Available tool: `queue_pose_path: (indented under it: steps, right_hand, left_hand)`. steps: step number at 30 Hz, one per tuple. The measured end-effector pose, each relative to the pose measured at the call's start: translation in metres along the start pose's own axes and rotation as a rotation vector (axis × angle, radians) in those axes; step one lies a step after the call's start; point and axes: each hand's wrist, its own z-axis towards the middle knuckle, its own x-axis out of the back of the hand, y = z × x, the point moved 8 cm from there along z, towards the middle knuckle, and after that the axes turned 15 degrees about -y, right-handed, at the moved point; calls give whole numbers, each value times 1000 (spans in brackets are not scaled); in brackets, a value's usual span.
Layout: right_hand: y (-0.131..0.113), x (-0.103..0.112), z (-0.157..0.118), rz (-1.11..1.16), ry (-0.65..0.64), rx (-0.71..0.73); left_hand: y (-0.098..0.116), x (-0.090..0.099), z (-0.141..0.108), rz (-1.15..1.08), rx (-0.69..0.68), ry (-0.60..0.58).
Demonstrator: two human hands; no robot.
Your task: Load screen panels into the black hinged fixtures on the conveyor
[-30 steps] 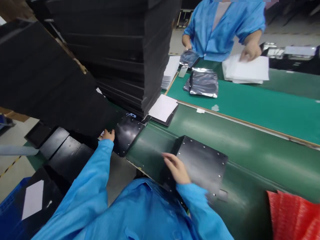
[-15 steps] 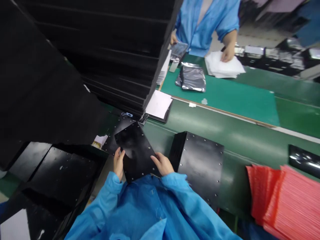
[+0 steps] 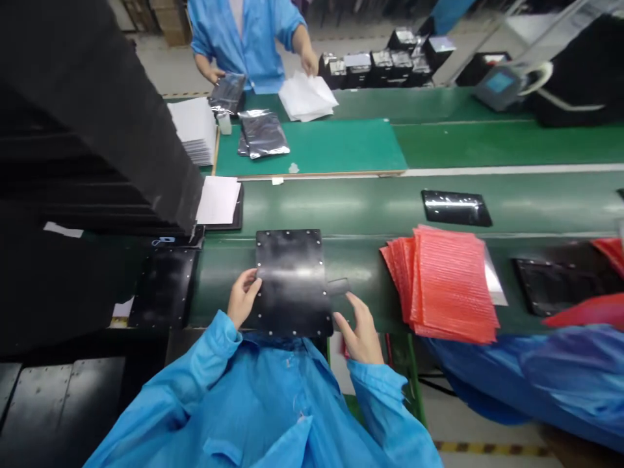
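A black rectangular panel with small bright studs along its edges is straight in front of me at the near table edge. My left hand grips its left edge, thumb at the top face and the other fingers curled and partly hidden. My right hand is apart from the panel's lower right corner, thumb and fingers spread, with nothing between them. A small dark flat piece shows beside the panel's right edge, just beyond my right fingertips. Whether the panel rests on another one underneath, I cannot tell.
Red bubble bags are piled to the right, with a glossy black panel behind them. Tall black stacked material rises on the left, beside another studded panel. Across the table, a co-worker handles white sheets.
The panel was tilted in both hands; now it is squared up in front of me. My right hand has let go and moved right. The view has turned right.
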Motion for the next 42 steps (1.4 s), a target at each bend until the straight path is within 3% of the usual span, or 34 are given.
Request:
queue_pose_path:
  steps: [2,4,6,9,11,13,15,19,22,25,27,30,33,35,37,39,42]
  right_hand:
    - [17,19,23,-112,-2,54]
    - [43,18,53,-218,-121,55]
    - [71,-2,80,-328,-304,38]
    - [104,-38,97,-400,-505,75]
    - [115,-43,96,-317,-456,74]
    - [119,-27,91,-195,-292,-15]
    - [103,-12,84,-171,-219,-53]
    - [24,-7,80,-475,-427,109]
    - [-16,-4,83,-655,-513,168]
    - [-34,-6,96,-702,-582,278]
    - [-29,-9,109,-664,-693,316]
    - [-1,-2,134,-458,-774,224]
    - [32,14,150,-276,-528,76]
    - [45,1,139,-89,-453,52]
    - [46,-33,118,213,-487,81]
    - [40,-67,97,479,-475,102]
    - [35,-95,84,627,-389,47]
  left_hand:
    - [26,-10,-9,301,-84,68]
    - [53,-39,-18,521,-186,28]
    - [69,-80,-22,663,-219,-122]
    - [70,-131,-18,861,-101,-251]
    - [64,-147,-12,966,-10,-228]
    - [59,-155,-8,1031,21,-193]
    - [55,-156,-8,1068,14,-171]
    - [53,-151,-12,1111,-18,-159]
    - [53,-154,-13,1135,-55,-142]
    - [53,-167,-5,1116,-59,-120]
    - [57,-171,-2,1056,9,-82]
    - [72,-151,-8,844,92,-37]
    - [83,-91,-21,462,37,-31]
    - [76,-41,-27,184,26,-6]
    - [55,-4,-27,-47,97,33]
    - [26,8,-22,-223,223,64]
    - [-6,-7,-10,-398,340,94]
